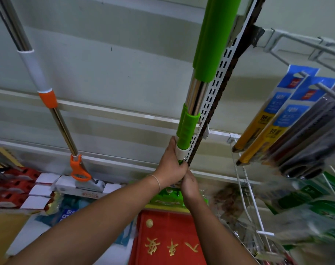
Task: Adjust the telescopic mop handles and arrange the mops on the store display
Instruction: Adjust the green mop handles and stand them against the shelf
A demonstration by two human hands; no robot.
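Two hands grip the green mop (203, 73) low on its handle, at centre frame. The left hand (170, 169) wraps its fingers (182, 167) shut around the shaft just under the white collar (181, 153) and green twist lock (187, 129); the right hand (189, 185) clasps the shaft directly below, touching the left. The handle rises toward 12 o'clock, just beside a slotted upright (216, 81). At 9 o'clock, well apart, an orange mop (48, 98) leans on the wall panel (115, 64). Packaged goods (273, 119) hang at 3 o'clock.

green mop (196, 98): glossy metal tube, matt plastic sleeves
orange mop (48, 98): shiny metal, smooth plastic
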